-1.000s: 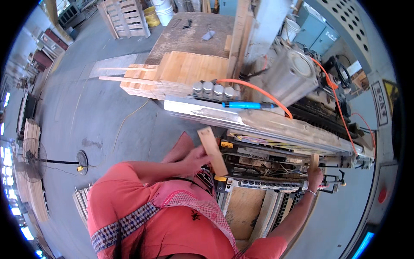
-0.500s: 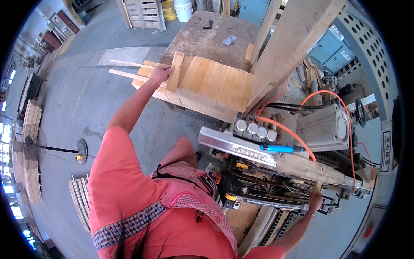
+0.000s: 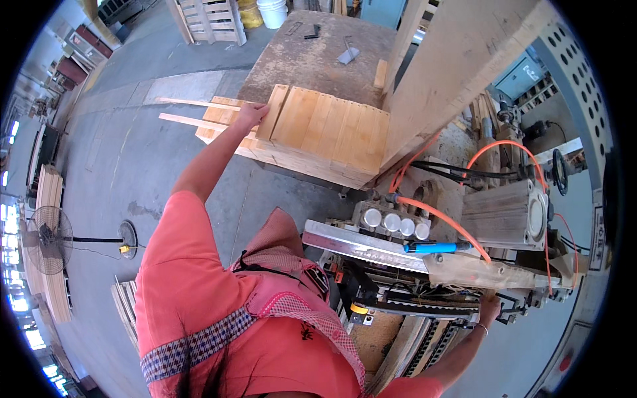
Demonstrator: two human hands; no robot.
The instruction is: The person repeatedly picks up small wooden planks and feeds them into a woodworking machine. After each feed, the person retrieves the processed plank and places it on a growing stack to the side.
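Note:
My left hand (image 3: 251, 115) reaches forward and grips a narrow wooden board (image 3: 273, 111). This board stands against the left end of a tight row of similar pale boards (image 3: 332, 129) on the table. Two thin wooden strips (image 3: 189, 121) jut out to the left beyond my left hand. At the lower right, my right hand (image 3: 490, 308) is closed on a small wooden piece (image 3: 489, 293) at the end of the woodworking machine (image 3: 371, 245). Most of that piece is hidden by the hand and the machine's beam.
A blue air gun (image 3: 434, 247) with an orange hose lies on the machine beside round silver caps (image 3: 391, 223). A brown worktable (image 3: 298, 60) holds small tools. A large timber post (image 3: 458, 79) rises at right. A standing fan (image 3: 50, 239) is at left.
My left hand has brought its board up against the row, closing the gap. The wooden piece at my right hand now shows less. The view has shifted slightly.

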